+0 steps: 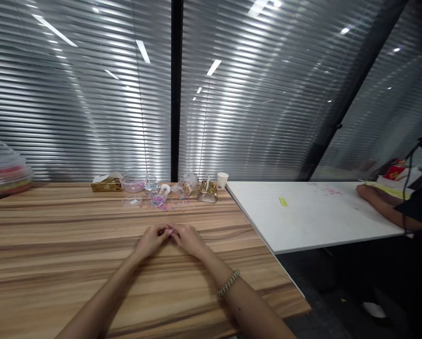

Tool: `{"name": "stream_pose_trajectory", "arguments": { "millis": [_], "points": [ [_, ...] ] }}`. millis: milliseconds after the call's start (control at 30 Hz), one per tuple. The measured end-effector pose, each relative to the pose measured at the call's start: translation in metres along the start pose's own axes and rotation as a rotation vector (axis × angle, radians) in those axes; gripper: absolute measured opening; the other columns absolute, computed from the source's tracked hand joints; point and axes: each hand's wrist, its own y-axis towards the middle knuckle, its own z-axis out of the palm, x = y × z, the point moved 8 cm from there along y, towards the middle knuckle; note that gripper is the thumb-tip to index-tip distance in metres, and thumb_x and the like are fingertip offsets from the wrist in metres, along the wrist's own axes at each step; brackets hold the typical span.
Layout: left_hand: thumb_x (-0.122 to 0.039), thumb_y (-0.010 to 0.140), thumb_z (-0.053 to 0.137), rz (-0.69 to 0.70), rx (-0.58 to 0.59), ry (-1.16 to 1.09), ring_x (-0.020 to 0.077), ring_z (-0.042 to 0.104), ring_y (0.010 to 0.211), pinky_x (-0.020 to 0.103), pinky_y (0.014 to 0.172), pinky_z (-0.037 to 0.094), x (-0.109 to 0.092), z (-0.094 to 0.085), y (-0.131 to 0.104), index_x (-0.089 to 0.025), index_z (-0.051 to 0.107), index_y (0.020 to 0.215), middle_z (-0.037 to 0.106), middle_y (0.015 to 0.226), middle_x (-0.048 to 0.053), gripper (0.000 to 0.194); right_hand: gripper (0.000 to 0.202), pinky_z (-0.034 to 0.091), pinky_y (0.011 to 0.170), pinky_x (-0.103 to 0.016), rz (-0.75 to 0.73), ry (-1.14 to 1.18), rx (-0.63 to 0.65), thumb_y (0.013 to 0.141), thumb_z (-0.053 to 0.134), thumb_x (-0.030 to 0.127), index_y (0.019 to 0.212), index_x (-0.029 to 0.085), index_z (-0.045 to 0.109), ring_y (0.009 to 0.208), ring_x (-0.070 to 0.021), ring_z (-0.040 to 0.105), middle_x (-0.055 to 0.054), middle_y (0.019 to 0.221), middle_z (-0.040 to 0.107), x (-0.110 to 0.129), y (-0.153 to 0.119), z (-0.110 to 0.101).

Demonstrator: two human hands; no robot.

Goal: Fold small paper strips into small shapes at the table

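My left hand (152, 241) and my right hand (187, 238) meet over the wooden table (73, 263), fingertips pressed together. Pinched between them is a small pink piece (169, 231), too small to name and partly covered by the fingers. A beaded bracelet (228, 283) circles my right wrist. Beyond the hands, small purple, pink and blue pieces (158, 201) lie heaped in a clear tub, with several more scattered on the wood around it. A clear round lid (132, 201) lies flat to the left of that heap.
Along the back stand a gold box (107, 183), a clear tub (134, 183), crumpled plastic bags (188, 181), a gold tissue pack (207, 192) and a paper cup (223, 180). Stacked containers (6, 172) are far left. A yellow object (283, 201) and a co-worker's arm (384, 207) rest on the white table (303, 230).
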Motion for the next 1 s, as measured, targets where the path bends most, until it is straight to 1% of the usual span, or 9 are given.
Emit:
{"name": "stream_pose_trajectory", "arguments": {
  "millis": [300,533,800,1000],
  "points": [
    [-0.035,0.081,0.046,0.002,0.006,0.014,0.0213,0.063,0.077,0.027,0.072,0.044,0.0000,-0.0002,0.0010,-0.016,0.070,0.077,0.073,0.082,0.007,0.031,0.033,0.044,0.083,-0.027,0.014,-0.001,0.030,0.091,0.041,0.024,0.122,0.026,0.051,0.100,-0.0187,0.059,-0.003,0.112,0.064,-0.0011,0.0005,0.0019],
    [-0.037,0.080,0.047,-0.014,-0.012,0.032,0.0210,0.062,0.074,0.027,0.070,0.044,-0.0030,-0.0017,-0.0006,-0.016,0.069,0.076,0.073,0.078,0.006,0.031,0.032,0.044,0.082,-0.027,-0.001,-0.015,0.032,0.091,0.041,0.022,0.121,0.024,0.051,0.100,-0.0189,0.060,-0.004,0.112,0.064,0.0002,0.0007,0.0018],
    [-0.038,0.080,0.048,-0.005,-0.013,0.015,0.0218,0.062,0.074,0.028,0.071,0.044,-0.0022,-0.0011,-0.0003,-0.016,0.069,0.075,0.072,0.078,0.007,0.031,0.033,0.044,0.084,-0.027,-0.021,0.001,0.019,0.090,0.042,0.022,0.121,0.024,0.052,0.100,-0.0183,0.059,-0.004,0.113,0.063,0.0003,0.0013,0.0026],
    [-0.037,0.079,0.048,-0.015,-0.028,0.024,0.0223,0.063,0.074,0.029,0.070,0.045,0.0011,-0.0021,0.0002,-0.015,0.070,0.081,0.073,0.081,0.008,0.030,0.033,0.044,0.083,-0.027,-0.019,0.003,0.022,0.090,0.041,0.022,0.122,0.025,0.051,0.099,-0.0187,0.060,-0.003,0.112,0.063,0.0019,0.0009,-0.0002]
  ]
}}
